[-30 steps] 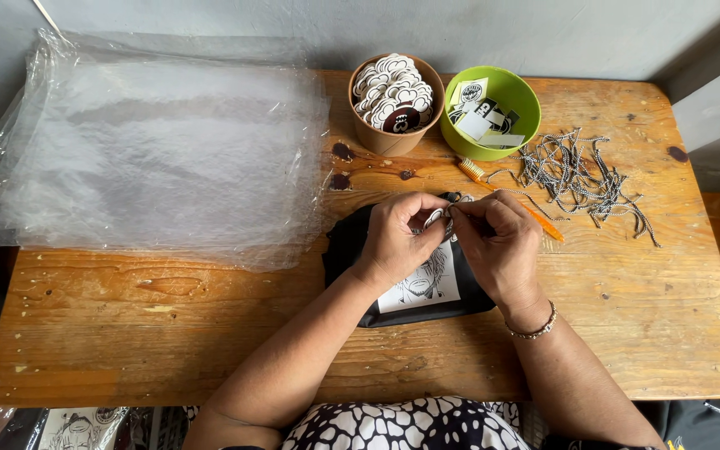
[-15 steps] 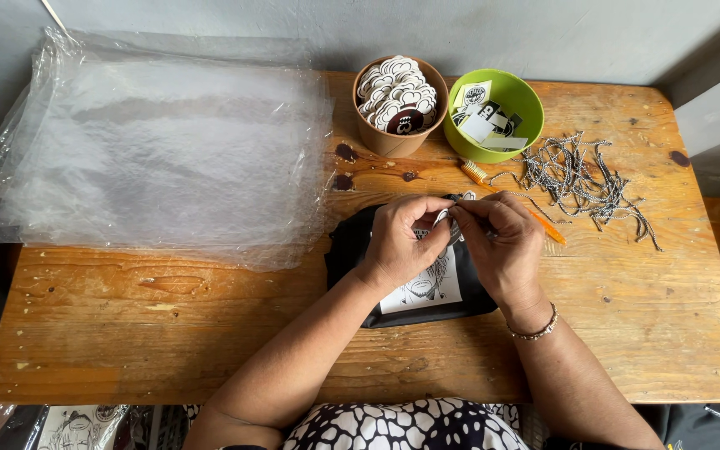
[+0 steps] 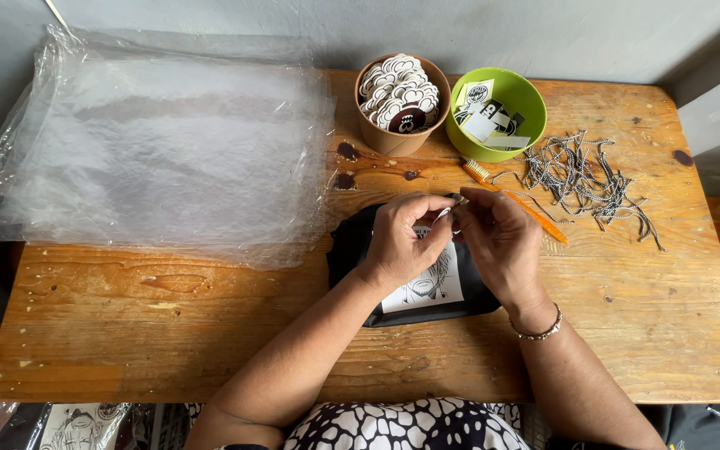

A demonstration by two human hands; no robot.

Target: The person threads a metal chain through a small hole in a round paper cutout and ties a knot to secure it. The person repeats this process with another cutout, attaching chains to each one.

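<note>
From the head view, a black pouch [image 3: 414, 279] with a white printed panel lies flat on the wooden table [image 3: 168, 333], just in front of the person, and both hands meet at its top edge. The left hand [image 3: 400, 242] and the right hand [image 3: 502, 242] each pinch a small pale piece, probably a short cord or a zipper pull [image 3: 452, 204], between thumb and fingertips; it is too small to tell which. Both grips are closed tight on that piece, fingers curled in, and the heels of the hands rest on the pouch. As a judgement, the fitting of this small piece to the pouch is under way and not finished, since the fingers are working right at it. Much looks left: a loose heap of black-and-white cords [image 3: 589, 175] lies to the right, a brown cup [image 3: 400, 104] of round badges and a green bowl [image 3: 497, 112] of paper tags stand beyond the pouch, and a stack of clear plastic bags [image 3: 160, 150] lies at the left. An orange tool [image 3: 518, 204] lies just past the right hand.
</note>
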